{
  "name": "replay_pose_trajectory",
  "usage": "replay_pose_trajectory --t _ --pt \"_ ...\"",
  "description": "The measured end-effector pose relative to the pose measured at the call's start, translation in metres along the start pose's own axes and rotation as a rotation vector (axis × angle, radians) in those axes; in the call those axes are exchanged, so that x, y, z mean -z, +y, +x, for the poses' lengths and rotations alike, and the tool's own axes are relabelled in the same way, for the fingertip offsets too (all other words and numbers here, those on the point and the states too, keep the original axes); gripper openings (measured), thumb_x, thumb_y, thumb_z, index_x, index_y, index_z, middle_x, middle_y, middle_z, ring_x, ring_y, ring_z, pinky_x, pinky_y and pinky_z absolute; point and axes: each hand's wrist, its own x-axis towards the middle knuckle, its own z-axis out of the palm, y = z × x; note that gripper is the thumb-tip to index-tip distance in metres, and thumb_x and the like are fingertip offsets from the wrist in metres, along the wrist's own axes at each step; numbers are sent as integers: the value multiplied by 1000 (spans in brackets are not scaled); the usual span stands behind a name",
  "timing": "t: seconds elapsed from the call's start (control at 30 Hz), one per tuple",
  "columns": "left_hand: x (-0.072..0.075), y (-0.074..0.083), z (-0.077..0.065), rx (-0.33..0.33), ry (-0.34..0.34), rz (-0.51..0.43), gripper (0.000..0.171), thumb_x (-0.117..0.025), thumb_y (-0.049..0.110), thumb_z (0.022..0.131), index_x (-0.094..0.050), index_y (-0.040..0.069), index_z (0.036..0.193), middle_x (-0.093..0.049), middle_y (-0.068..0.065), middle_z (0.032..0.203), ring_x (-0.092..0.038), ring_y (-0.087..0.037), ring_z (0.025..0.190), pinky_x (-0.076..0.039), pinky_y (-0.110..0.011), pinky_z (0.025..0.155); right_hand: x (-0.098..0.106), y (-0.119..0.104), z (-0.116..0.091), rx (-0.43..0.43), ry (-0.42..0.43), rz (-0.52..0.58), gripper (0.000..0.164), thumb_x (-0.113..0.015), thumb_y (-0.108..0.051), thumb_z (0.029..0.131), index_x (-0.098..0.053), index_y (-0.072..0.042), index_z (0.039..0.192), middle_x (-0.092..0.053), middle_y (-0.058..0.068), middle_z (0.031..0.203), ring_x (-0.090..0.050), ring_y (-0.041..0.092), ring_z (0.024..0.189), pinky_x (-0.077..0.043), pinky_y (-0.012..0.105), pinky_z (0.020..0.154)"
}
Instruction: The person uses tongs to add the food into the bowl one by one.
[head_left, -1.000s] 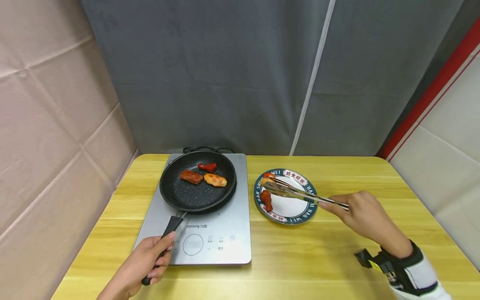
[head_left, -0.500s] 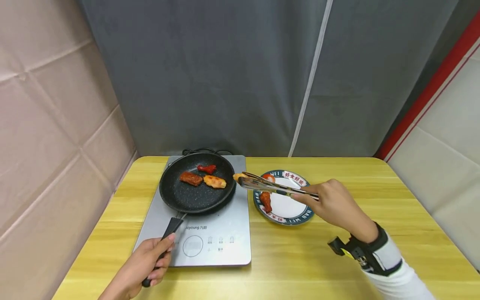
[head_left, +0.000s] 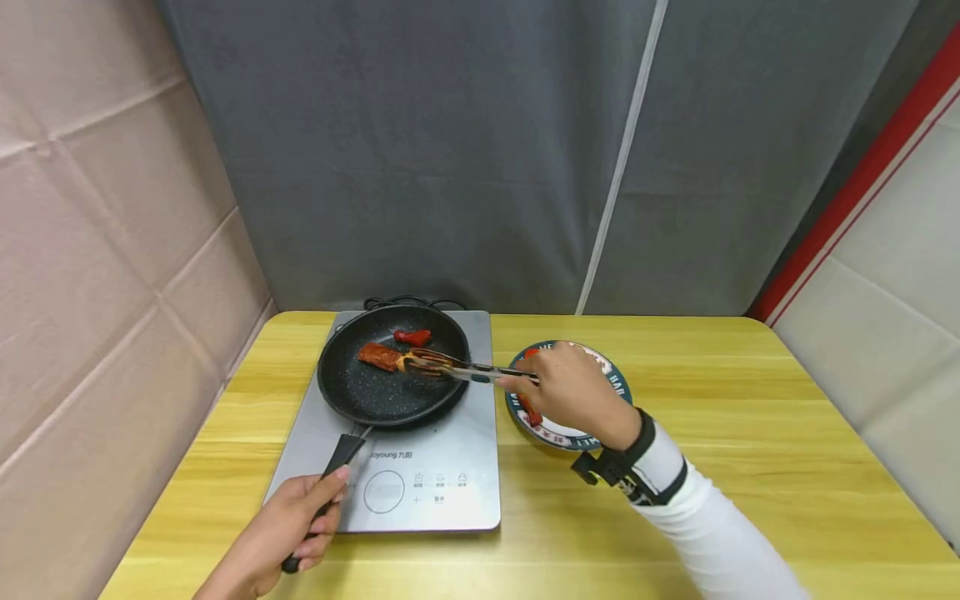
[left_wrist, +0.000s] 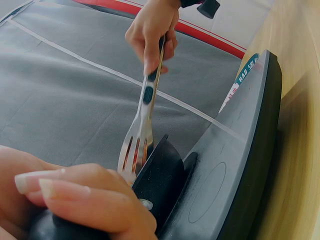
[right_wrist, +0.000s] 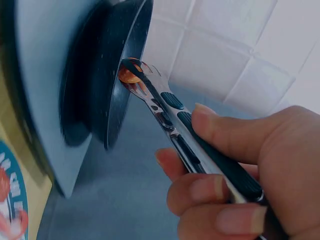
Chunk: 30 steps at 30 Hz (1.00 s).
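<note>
My left hand [head_left: 288, 521] grips the black handle [head_left: 343, 452] of a frying pan [head_left: 367, 396]. My right hand [head_left: 566, 387] holds metal food tongs [head_left: 476, 372], which reach from the right over the pan. Between the tong heads an orange-gold food piece [right_wrist: 129, 75] shows in the right wrist view, just inside the pan's rim. A browned meat slab [head_left: 377, 357] and a small red drumstick [head_left: 413, 337] lie in the pan. The tongs cover the golden wing-like piece beside the slab. Under my right hand, a plate [head_left: 618, 387] bears a red-brown drumstick [head_left: 528, 411], partly hidden.
The pan sits on a silver induction cooker [head_left: 468, 442] with a cable [head_left: 408, 297] behind it. Wooden tabletop [head_left: 712, 400] extends right of the plate. A grey curtain [head_left: 435, 150] hangs behind the table, with pale padded walls on both sides.
My right hand has carried the tongs leftward, with a yellowish food piece in their tips, from the plate past the pan's rim into the pan. My left hand has kept its grip on the handle.
</note>
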Motion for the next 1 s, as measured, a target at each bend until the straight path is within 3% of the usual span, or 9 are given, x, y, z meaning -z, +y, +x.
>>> replay_pose_trajectory --t 0.1,0.4,0.6,0.8,1.0 --pt "0 -1 0 0 3 1 38 -41 41 98 -42 5 83 -32 6 57 -27 -4 39 -29 -19 36 -9 -8 9 24 -4 -6 29 -61 -41 87 -66 -20 68 -28 -11 44 -32 6 38 -23 21 37" --pt "0 -1 -1 -22 0 2 37 -40 39 98 -42 5 83 -32 6 58 -27 -4 38 -28 -19 36 -25 -27 32 27 -8 -34 32 -58 -47 87 -70 -21 73 -30 -10 44 -37 6 39 -23 22 35" --pt "0 -3 0 -32 0 5 38 -40 39 99 -42 5 83 -32 7 57 -27 -4 38 -28 -19 36 -35 -32 44 43 -1 -97 33 -57 -48 87 -71 -20 78 -43 -8 48 -43 8 46 -33 24 38" --pt "1 -3 1 -25 4 2 38 -40 39 99 -42 5 83 -32 7 57 -27 -4 38 -29 -19 35 -48 -35 50 32 15 -152 39 -57 -49 87 -57 -20 61 -44 -5 48 -43 10 47 -35 28 38" --pt "1 -2 1 -18 4 1 38 -41 39 98 -42 5 84 -32 6 57 -27 -4 38 -29 -19 35 -54 -39 53 34 36 -137 41 -58 -49 87 -52 -20 58 -43 -5 48 -43 10 46 -37 29 39"
